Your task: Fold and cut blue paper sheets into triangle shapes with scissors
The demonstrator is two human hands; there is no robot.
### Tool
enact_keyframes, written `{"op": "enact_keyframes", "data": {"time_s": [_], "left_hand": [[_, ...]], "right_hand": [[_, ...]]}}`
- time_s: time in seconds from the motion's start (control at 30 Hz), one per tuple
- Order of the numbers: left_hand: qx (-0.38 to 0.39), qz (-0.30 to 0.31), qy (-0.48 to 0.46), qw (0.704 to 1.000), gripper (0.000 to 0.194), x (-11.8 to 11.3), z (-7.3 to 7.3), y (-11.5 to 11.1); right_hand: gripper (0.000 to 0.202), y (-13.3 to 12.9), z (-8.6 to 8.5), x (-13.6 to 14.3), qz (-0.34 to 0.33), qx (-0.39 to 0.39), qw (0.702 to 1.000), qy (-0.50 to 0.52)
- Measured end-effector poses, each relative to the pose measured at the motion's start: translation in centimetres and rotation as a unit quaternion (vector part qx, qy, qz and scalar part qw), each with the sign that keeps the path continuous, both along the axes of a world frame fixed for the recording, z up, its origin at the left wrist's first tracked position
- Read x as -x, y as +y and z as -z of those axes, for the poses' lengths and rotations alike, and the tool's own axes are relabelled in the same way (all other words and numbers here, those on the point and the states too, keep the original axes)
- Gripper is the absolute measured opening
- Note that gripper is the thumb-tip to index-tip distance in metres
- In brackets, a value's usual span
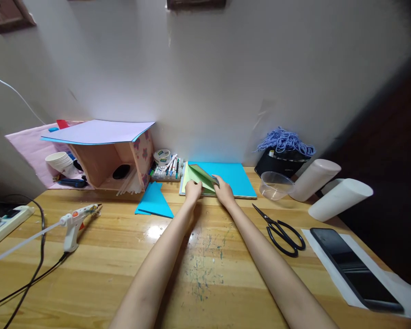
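Observation:
A stack of coloured paper lies against the wall, with a blue sheet (233, 176) on its right part. On its left part a green sheet (202, 174) is bent up into a fold, with paler green paper (188, 176) beneath it. My left hand (193, 190) is closed at the front edge of the green sheet, thumb and fingers together. My right hand (223, 189) grips the raised right side of the same sheet. Its fingertips are partly hidden by the fold. Left of the stack lie cut blue pieces (154, 201).
Scissors (281, 230) and a phone (356, 269) lie on the right, near a plastic bowl (276, 185), paper rolls (340, 199) and a black pouch with blue yarn (282, 157). A box house (113, 160), markers (169, 169) and a corded glue gun (77, 224) are on the left.

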State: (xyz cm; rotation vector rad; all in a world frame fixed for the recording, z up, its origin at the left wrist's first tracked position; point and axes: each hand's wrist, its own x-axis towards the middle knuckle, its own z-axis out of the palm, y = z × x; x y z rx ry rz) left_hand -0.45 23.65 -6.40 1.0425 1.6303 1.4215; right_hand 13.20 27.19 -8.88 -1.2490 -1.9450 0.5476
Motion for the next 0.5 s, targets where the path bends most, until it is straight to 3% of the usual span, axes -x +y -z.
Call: {"op": "enact_keyframes", "data": {"time_s": [0.13, 0.23, 0.4, 0.5], "left_hand": [[-0.018, -0.014, 0.064, 0.998, 0.028, -1.1, -2.5, -0.2], [-0.061, 0.005, 0.086, 0.994, 0.027, -1.4, -6.2, -2.0], [-0.160, 0.149, 0.068, 0.974, 0.030, 0.4, -14.2, -8.9], [-0.189, 0.151, 0.006, 0.970, 0.029, 2.6, -17.2, -13.0]], "right_hand": [[0.032, 0.6, -1.0, -0.5, 0.018, 0.018, 1.000, 0.013], [0.029, 1.5, -1.9, -1.7, -0.008, 0.042, 0.999, 0.013], [0.024, 2.2, -3.3, -3.7, -0.066, 0.077, 0.995, 0.011], [0.032, 0.9, -4.9, -3.6, -0.168, 0.120, 0.978, 0.029]]}}
